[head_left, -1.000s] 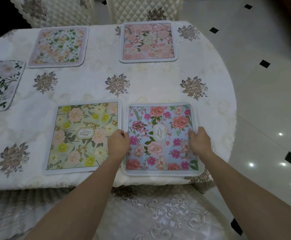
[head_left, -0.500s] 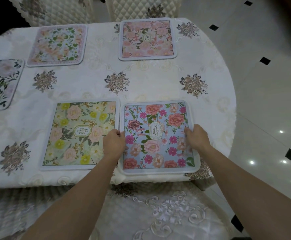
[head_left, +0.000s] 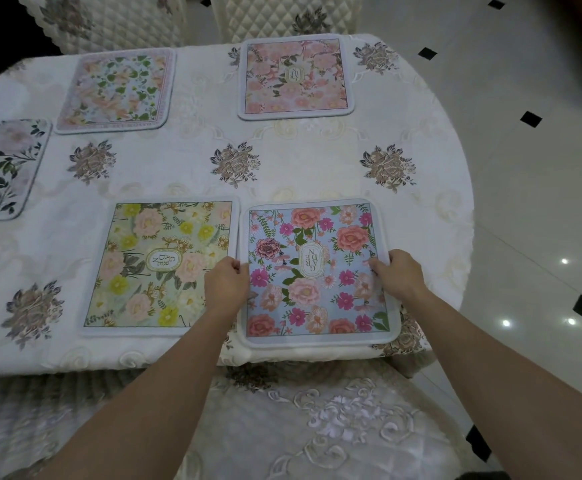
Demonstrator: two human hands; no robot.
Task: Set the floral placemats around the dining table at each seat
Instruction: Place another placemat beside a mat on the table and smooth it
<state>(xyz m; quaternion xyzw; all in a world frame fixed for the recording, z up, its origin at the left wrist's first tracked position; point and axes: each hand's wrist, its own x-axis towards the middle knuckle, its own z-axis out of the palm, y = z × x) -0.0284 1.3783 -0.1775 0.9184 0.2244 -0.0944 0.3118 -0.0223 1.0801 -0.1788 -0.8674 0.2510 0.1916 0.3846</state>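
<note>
Forearms reach forward from the bottom of the view, over an embroidered white chair cushion point(head_left: 334, 420) tucked against the near edge of the surface point(head_left: 300, 174), which is covered in a cream cloth with brown flower motifs. The left hand point(head_left: 226, 288) and right hand point(head_left: 398, 274) grip opposite side edges of the blue placemat point(head_left: 313, 271), fingers curled closed over its left and right borders. This placemat, printed with pink and coral flowers, lies flat at the near right of the surface, and its near edge sits at or slightly past the surface's near rim. Its left border lies just beside the yellow placemat point(head_left: 157, 268), with only a narrow strip of cloth between them; the left hand's wrist overlaps that neighbour's right edge. To the right of the blue placemat a band of bare cloth runs to the curved rim of the surface, then pale tiled floor point(head_left: 525, 168) with small black squares. Beyond the two near mats lies a wide open stretch of cloth. Farther back lie the pink placemat point(head_left: 296, 77) and the green-leaf placemat point(head_left: 116, 90), well apart. A white placemat point(head_left: 2, 168) with dark leaves lies at the left edge, partly cut off. Quilted chair backs point(head_left: 282, 15) stand behind.
</note>
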